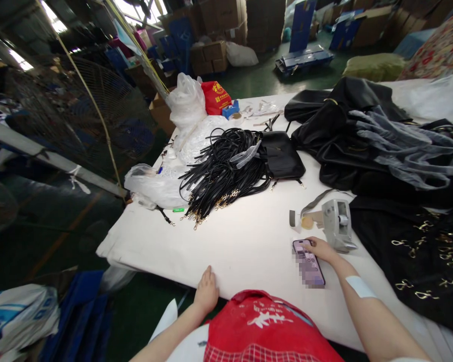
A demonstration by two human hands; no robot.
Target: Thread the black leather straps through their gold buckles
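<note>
My right hand (321,249) rests on the white table (241,236) with its fingers closed round the top of a phone (308,264) that lies screen up. My left hand (207,291) lies at the table's near edge, fingers together and flat, holding nothing. A grey tape dispenser (337,224) stands just beyond my right hand, with a small tape roll (307,221) and a grey strip beside it. I wear a red apron (264,327) pressed against the table edge.
A pile of black straps with gold clasps (222,173) lies mid-table beside a black bag (283,155). Black bags and grey fabric (392,146) cover the right side. White plastic bags (154,186) sit at the left edge. A large fan (98,115) stands left; cartons behind.
</note>
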